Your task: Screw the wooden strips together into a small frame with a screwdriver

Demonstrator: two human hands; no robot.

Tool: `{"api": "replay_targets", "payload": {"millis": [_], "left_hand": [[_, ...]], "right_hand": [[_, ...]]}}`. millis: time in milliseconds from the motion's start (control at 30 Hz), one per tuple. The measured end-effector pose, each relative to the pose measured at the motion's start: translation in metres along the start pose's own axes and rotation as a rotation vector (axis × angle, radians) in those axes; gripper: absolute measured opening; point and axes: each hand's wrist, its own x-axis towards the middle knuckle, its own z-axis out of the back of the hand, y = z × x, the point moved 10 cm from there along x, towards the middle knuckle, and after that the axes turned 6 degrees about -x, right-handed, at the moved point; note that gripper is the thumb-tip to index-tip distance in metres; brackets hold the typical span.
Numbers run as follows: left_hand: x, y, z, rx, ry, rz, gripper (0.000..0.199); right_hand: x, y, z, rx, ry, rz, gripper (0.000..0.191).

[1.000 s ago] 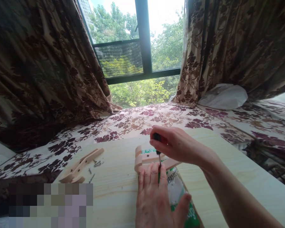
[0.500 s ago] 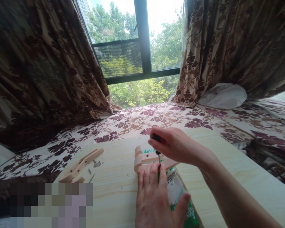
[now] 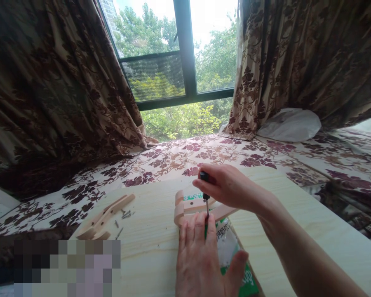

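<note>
My right hand (image 3: 225, 185) is closed round the black handle of a screwdriver (image 3: 204, 177). The metal shaft points down, and its tip meets a light wooden piece (image 3: 194, 205) by my left fingertips; the exact contact spot is partly hidden. Flat over the near side of that wood lies my left hand (image 3: 198, 255), fingers stretched out and thumb spread to the right. Dark screw heads or holes show in the wooden piece. Beneath it and my left hand is a green and white printed packet (image 3: 227, 243), partly covered.
More curved wooden pieces (image 3: 106, 218) lie on the left of the pale wooden board (image 3: 148, 247), beside several loose screws (image 3: 126, 213). Behind stretches a floral cloth (image 3: 173, 159) towards the window. A white plastic bag (image 3: 290, 126) rests by the right curtain. The lower left is pixelated.
My right hand has shifted its grip slightly on the screwdriver, with more of the handle showing now. My left hand stays in place on the wood.
</note>
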Motion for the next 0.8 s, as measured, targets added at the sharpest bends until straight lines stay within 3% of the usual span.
{"api": "replay_targets", "payload": {"millis": [200,433,633,800], "left_hand": [[-0.005,0.002,-0.009,0.017,0.064,-0.004,0.072],[-0.006,0.003,-0.013,-0.014,0.102,0.01,0.072],[-0.006,0.003,-0.012,-0.038,0.113,0.023,0.072],[-0.006,0.003,-0.009,-0.044,0.092,0.027,0.072]], "right_hand": [[-0.001,0.007,0.004,0.076,0.032,0.058,0.011],[-0.001,-0.009,0.001,-0.001,0.019,-0.083,0.018],[-0.002,0.007,0.001,0.012,0.037,0.037,0.011],[-0.001,-0.004,-0.001,-0.053,0.03,-0.069,0.014]]}}
